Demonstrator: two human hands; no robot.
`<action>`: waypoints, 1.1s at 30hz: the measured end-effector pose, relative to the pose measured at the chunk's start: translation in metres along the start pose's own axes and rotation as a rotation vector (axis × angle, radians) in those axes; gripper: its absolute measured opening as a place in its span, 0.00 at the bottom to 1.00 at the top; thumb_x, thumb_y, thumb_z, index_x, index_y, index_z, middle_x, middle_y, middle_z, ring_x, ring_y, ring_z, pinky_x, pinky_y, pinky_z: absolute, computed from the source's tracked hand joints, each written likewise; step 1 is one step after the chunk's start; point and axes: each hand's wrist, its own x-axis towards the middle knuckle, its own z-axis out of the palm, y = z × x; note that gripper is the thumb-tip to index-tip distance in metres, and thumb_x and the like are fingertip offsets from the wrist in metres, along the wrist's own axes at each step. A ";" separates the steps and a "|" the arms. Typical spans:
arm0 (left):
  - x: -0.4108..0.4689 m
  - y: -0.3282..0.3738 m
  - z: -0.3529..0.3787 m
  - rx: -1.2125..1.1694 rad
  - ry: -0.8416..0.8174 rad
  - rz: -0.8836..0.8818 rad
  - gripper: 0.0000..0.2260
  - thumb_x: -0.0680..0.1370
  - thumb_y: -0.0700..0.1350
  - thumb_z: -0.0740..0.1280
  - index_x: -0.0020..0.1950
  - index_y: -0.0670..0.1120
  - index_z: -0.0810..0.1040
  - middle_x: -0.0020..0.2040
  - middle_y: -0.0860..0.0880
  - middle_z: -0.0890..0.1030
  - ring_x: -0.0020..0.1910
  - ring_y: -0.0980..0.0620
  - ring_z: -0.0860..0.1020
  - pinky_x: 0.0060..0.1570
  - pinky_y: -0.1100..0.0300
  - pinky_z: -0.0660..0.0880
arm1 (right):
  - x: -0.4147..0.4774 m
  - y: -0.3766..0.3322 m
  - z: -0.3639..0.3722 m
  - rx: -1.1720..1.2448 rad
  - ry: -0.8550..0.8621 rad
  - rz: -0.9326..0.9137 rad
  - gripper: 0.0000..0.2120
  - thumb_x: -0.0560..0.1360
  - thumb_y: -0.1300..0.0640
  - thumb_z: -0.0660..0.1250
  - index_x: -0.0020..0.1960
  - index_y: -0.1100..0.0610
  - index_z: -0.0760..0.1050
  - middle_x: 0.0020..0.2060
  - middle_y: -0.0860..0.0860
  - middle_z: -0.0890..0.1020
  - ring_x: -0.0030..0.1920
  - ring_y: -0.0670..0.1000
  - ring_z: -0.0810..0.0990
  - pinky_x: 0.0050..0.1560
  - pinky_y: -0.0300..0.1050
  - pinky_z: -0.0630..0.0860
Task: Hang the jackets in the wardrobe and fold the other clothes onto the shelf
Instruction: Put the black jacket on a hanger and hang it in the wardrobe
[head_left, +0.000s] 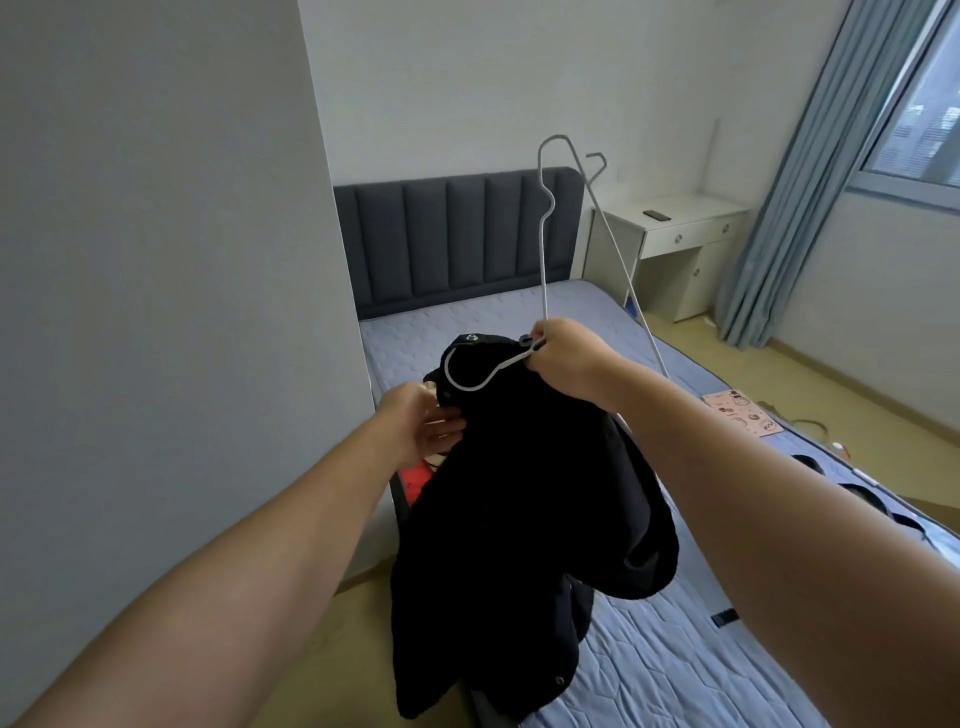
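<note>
Nearest, both bare forearms reach forward and hold a black jacket (519, 493) up in the air; its lower part hangs below the fingers and drapes to the edge of a blue-grey quilted mattress (675, 675).

The left hand (415, 431) is at the jacket's collar edge. Its thumb lies over the fabric and its fingers go underneath, pinching the cloth; the fingertips are hidden in the folds.

The right hand (566, 358) is above and to the right of the left fingers. Its fingers are curled tightly around the neck of a grey wire hanger (543, 260). The hanger's hook curves out to the left of these fingers and lies against the collar. Its triangular frame rises above the knuckles and is not inside the garment.

A pink printed sheet (743, 413) lies on the mattress, to the right of the right fingers.

Beyond the fingers stands a dark grey padded headboard (457, 244). To its right are a white desk (685, 228) with drawers and a blue curtain (810, 182) beside a window.
</note>
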 end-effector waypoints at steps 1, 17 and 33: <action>0.005 -0.005 -0.001 0.092 0.024 0.029 0.13 0.82 0.35 0.55 0.62 0.40 0.75 0.49 0.41 0.81 0.45 0.44 0.81 0.47 0.50 0.80 | 0.001 0.000 0.000 0.003 -0.014 -0.001 0.09 0.78 0.63 0.63 0.41 0.51 0.72 0.38 0.51 0.77 0.38 0.49 0.74 0.33 0.41 0.65; 0.028 -0.032 -0.015 0.655 -0.355 0.212 0.12 0.74 0.47 0.76 0.50 0.65 0.84 0.53 0.56 0.85 0.50 0.59 0.84 0.42 0.70 0.78 | 0.009 0.021 -0.022 0.133 0.012 0.062 0.02 0.79 0.60 0.66 0.48 0.56 0.76 0.40 0.52 0.77 0.42 0.52 0.75 0.36 0.42 0.68; -0.023 0.070 0.012 0.649 -0.329 0.327 0.21 0.73 0.44 0.74 0.58 0.30 0.77 0.57 0.31 0.81 0.57 0.34 0.81 0.64 0.43 0.76 | 0.013 0.076 -0.008 0.110 -0.290 0.136 0.24 0.73 0.27 0.64 0.42 0.47 0.83 0.28 0.39 0.81 0.35 0.45 0.81 0.37 0.38 0.74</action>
